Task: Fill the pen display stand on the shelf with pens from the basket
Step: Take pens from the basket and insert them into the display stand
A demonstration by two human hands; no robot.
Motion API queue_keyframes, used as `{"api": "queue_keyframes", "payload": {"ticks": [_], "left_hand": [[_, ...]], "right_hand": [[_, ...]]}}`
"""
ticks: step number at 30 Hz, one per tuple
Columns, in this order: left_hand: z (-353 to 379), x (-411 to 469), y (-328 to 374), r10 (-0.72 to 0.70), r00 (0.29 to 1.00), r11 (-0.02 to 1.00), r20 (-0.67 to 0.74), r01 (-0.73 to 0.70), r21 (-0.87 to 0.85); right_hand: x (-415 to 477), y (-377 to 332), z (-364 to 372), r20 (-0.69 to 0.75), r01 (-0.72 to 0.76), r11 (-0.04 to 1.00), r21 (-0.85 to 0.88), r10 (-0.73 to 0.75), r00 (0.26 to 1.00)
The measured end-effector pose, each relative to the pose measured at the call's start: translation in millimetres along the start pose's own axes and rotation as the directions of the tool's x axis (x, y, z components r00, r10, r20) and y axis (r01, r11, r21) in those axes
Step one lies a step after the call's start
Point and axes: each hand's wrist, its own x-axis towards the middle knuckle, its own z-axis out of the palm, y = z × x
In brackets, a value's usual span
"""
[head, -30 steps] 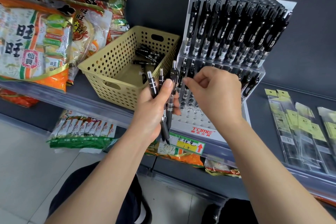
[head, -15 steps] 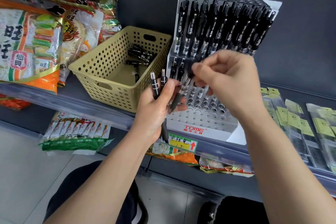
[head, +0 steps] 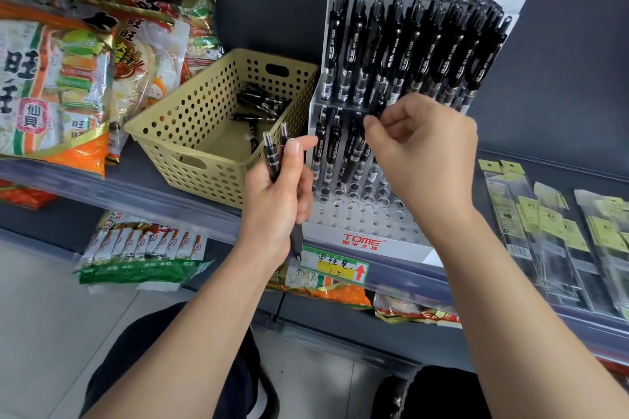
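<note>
My right hand (head: 425, 160) pinches one pen (head: 352, 158) near its clicker end between thumb and fingertips, in front of the pen display stand (head: 364, 241). The pen hangs tilted over the stand's lower tier, tip down. I cannot tell whether the tip has found a hole yet.

My left hand (head: 279, 204) is curled round two spare pens (head: 272, 156), upright, just left of the stand's lower tier, clickers up and tips below my palm.

These pens look light, stiff and smooth-barrelled, so I judge they could slip or swivel in a loose pinch. The best hold is high up, by the clip, leaving the lower barrel free to steer into a hole. They should need no force.

The stand's upper tier (head: 408, 54) is packed with black pens. The lower tier has only a few standing at its back left, and its front holes (head: 357, 207) are bare.

The basket (head: 190, 146) sits just beside the stand on its left, with a small heap of loose pens (head: 258, 105) lying in the corner nearest the stand.
</note>
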Motion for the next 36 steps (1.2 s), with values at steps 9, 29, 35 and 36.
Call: {"api": "queue_keyframes", "payload": {"ticks": [9, 29, 35, 36], "left_hand": [[-0.8, 1.7, 0.3, -0.017, 0.999, 0.988, 0.047, 0.024, -0.154], [14.2, -5.3, -3.4, 0.130, 0.975, 0.991, 0.178, -0.123, -0.050], [21.8, -7.0, -3.8, 0.111, 0.972, 0.994, 0.207, -0.110, -0.018], [23.7, -8.0, -3.1, 0.104, 0.972, 0.995, 0.208, -0.101, -0.025]], "right_hand": [[-5.8, 3.1, 11.9, 0.184, 0.026, 0.995, -0.101, -0.007, 0.983], [-4.1, -4.9, -15.3, 0.484, -0.228, 0.852, 0.472, -0.034, 0.874], [-5.9, 2.1, -22.9, 0.452, -0.230, 0.858, 0.460, -0.003, 0.892], [-6.8, 2.1, -22.9, 0.436, -0.212, 0.870, 0.445, -0.004, 0.900]]}}
